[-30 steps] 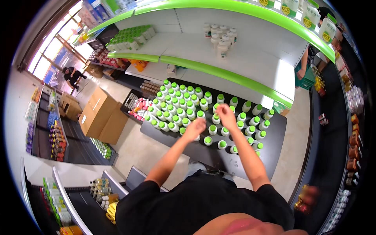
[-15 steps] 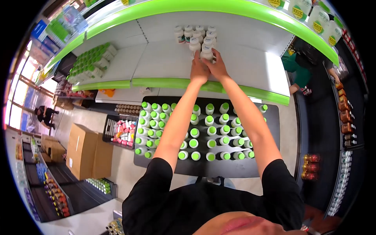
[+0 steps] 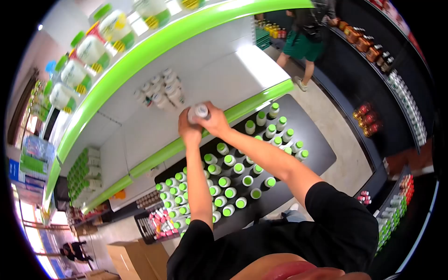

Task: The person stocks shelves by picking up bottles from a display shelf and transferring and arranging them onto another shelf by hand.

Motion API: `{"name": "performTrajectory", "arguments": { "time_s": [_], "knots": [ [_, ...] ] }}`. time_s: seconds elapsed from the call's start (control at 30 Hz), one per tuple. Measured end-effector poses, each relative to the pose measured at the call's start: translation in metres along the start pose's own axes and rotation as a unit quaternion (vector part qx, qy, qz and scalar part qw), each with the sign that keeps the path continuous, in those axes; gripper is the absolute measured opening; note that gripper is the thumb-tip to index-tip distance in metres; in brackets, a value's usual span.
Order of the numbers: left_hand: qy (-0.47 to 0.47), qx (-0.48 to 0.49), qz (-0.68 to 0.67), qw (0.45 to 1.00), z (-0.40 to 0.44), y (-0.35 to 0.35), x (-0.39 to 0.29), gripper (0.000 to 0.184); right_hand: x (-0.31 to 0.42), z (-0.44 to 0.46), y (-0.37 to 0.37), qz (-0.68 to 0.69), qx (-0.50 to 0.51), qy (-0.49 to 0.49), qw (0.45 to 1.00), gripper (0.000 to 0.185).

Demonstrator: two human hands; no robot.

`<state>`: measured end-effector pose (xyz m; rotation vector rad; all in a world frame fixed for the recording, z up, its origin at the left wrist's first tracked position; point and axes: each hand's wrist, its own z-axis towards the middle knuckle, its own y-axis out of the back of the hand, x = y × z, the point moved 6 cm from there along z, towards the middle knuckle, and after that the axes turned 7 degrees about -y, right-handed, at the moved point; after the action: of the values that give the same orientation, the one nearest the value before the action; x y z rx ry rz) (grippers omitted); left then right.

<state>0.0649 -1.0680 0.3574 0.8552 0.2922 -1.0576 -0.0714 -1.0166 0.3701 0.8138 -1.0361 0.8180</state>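
Note:
My left hand (image 3: 190, 127) and my right hand (image 3: 213, 120) are closed around a white-capped bottle (image 3: 200, 112), one on each side, above the front part of the white shelf (image 3: 210, 60). Behind them on that shelf stands a cluster of small white bottles (image 3: 161, 91). Below my forearms, many white bottles with green caps (image 3: 229, 160) stand on a black table (image 3: 308, 128). The bottle's label is blurred.
A green shelf edge (image 3: 163, 151) runs between the shelf and the table. Large green-capped jars (image 3: 93, 49) line the upper shelf. A person in green shorts (image 3: 303, 45) stands at the right. Cardboard boxes (image 3: 137, 261) and a crate (image 3: 144, 227) are at lower left.
The view has swung round. My hands have gone from above the table to the shelf, and now hold a white-capped bottle a little in front of the cluster.

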Motion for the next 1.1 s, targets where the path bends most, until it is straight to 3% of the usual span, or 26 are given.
{"name": "performTrajectory", "arguments": {
  "time_s": [0.03, 0.1, 0.17, 0.23, 0.3, 0.33, 0.37, 0.43, 0.5, 0.53, 0.57, 0.63, 0.7, 0.73, 0.83, 0.9, 1.03, 1.1],
  "knots": [
    [-0.029, 0.013, -0.014, 0.999, -0.012, 0.013, -0.023, 0.052, 0.000, -0.017, 0.022, -0.029, 0.038, -0.044, 0.998, 0.046],
    [-0.119, 0.067, -0.002, 0.991, -0.054, 0.023, -0.059, 0.060, -0.024, -0.070, 0.059, 0.080, 0.052, -0.037, 0.995, 0.043],
    [-0.176, 0.103, -0.017, 0.979, -0.108, 0.012, -0.101, 0.057, -0.037, -0.136, 0.107, 0.089, 0.034, -0.046, 0.994, 0.036],
    [-0.102, 0.183, -0.146, 0.967, -0.159, -0.006, -0.160, 0.057, -0.078, -0.210, 0.151, 0.160, -0.051, -0.150, 0.974, 0.029],
    [0.014, 0.309, -0.200, 0.930, -0.230, -0.040, -0.194, 0.060, -0.105, -0.281, 0.210, 0.109, -0.088, -0.253, 0.957, 0.023],
    [0.015, 0.349, -0.242, 0.905, -0.260, -0.053, -0.222, 0.062, -0.125, -0.317, 0.236, 0.153, -0.101, -0.292, 0.939, 0.026],
    [0.014, 0.389, -0.281, 0.877, -0.289, -0.066, -0.248, 0.064, -0.147, -0.352, 0.264, 0.198, -0.114, -0.328, 0.916, 0.031],
    [0.029, 0.484, -0.341, 0.805, -0.350, -0.093, -0.298, 0.061, -0.182, -0.432, 0.330, 0.166, -0.018, -0.478, 0.862, 0.045],
    [0.175, 0.622, -0.460, 0.609, -0.410, -0.116, -0.349, 0.068, -0.180, -0.491, 0.394, 0.184, -0.005, -0.511, 0.840, 0.054],
    [0.124, 0.669, -0.484, 0.550, -0.435, -0.127, -0.369, 0.070, -0.152, -0.508, 0.423, 0.208, -0.038, -0.508, 0.835, 0.051],
    [0.046, 0.700, -0.465, 0.541, -0.440, -0.131, -0.399, 0.068, -0.128, -0.522, 0.451, 0.231, -0.071, -0.504, 0.829, 0.047],
    [0.022, 0.740, -0.459, 0.491, -0.469, -0.154, -0.436, 0.066, -0.130, -0.559, 0.493, 0.194, -0.123, -0.513, 0.827, 0.046],
    [-0.112, 0.699, -0.475, 0.523, -0.486, -0.181, -0.478, 0.064, -0.131, -0.597, 0.532, 0.183, -0.165, -0.498, 0.832, 0.046],
    [-0.083, 0.713, -0.486, 0.499, -0.500, -0.197, -0.496, 0.062, -0.141, -0.617, 0.545, 0.181, -0.211, -0.496, 0.823, 0.047],
    [-0.105, 0.731, -0.494, 0.458, -0.525, -0.235, -0.557, 0.057, -0.143, -0.658, 0.578, 0.368, -0.359, -0.438, 0.738, 0.047],
    [-0.044, 0.763, -0.499, 0.407, -0.539, -0.249, -0.605, 0.056, -0.131, -0.680, 0.606, 0.438, -0.405, -0.388, 0.703, 0.049],
    [-0.159, 0.754, -0.486, 0.413, -0.542, -0.267, -0.698, 0.046, -0.109, -0.687, 0.645, 0.537, -0.438, -0.338, 0.636, 0.052],
    [-0.154, 0.747, -0.513, 0.393, -0.556, -0.288, -0.717, 0.043, -0.131, -0.696, 0.666, 0.556, -0.398, -0.320, 0.656, 0.053]
  ]
}}
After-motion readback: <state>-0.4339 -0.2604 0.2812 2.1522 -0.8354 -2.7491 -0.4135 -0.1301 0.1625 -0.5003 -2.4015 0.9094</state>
